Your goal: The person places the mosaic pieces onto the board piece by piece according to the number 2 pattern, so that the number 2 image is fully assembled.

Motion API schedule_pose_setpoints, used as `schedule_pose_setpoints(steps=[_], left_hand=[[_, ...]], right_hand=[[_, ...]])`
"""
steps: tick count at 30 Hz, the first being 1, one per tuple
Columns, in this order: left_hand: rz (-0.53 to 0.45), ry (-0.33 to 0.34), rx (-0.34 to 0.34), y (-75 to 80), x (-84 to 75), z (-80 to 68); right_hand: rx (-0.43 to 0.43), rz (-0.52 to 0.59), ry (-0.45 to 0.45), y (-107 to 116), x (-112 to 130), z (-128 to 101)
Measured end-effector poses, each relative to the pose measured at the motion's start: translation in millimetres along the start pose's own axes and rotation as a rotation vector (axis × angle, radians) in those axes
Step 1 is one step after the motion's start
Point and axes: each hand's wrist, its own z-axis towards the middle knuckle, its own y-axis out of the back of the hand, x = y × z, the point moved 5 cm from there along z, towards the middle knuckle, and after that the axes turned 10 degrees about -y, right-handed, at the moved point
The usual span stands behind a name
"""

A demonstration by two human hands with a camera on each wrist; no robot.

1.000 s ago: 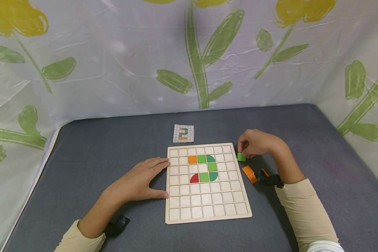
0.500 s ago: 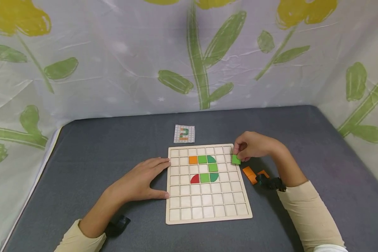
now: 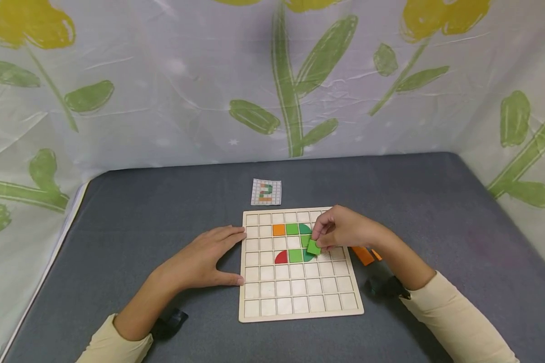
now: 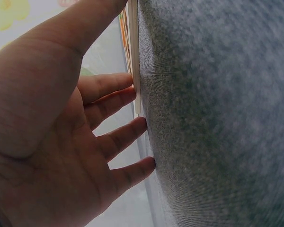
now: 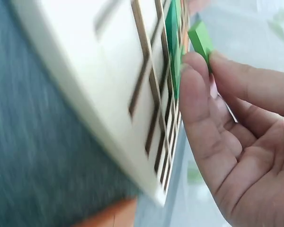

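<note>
The right hand [image 3: 345, 232] pinched a small green square tile [image 3: 314, 247] just above the middle of the pale wooden grid board [image 3: 300, 292], beside the green pieces already set. The left hand [image 3: 204, 259] lay flat, fingers spread, against the board's left edge.

surface: grey cloth-covered table [image 3: 131, 212] | middle, toward near edge: wooden grid board [image 3: 300, 292] lying flat | just beyond board's far edge: small pattern card [image 3: 266, 192] | by board's right edge: orange pieces [image 3: 363, 255], partly hidden | left of board: left hand [image 3: 200, 259] resting flat, fingertips touching board's left edge
</note>
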Motion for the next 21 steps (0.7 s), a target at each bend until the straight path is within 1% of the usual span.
schedule_pose_setpoints(steps=[7,15,18,21], left_hand=[[0.003,0.004,0.001,-0.2,1.0,0.1],[-0.009,0.009,-0.005,-0.9,1.0,0.3],[-0.012,0.009,-0.008,-0.4,0.8,0.4],[-0.01,0.011,-0.005,0.0,0.6,0.3]], right_hand=[[-0.017,-0.074,0.067,-24,16,-2],[-0.032,-0.147,0.113,-46,24,2],[-0.07,-0.182,0.139,-51,28,3],[-0.129,-0.261,0.177,-55,35,2]])
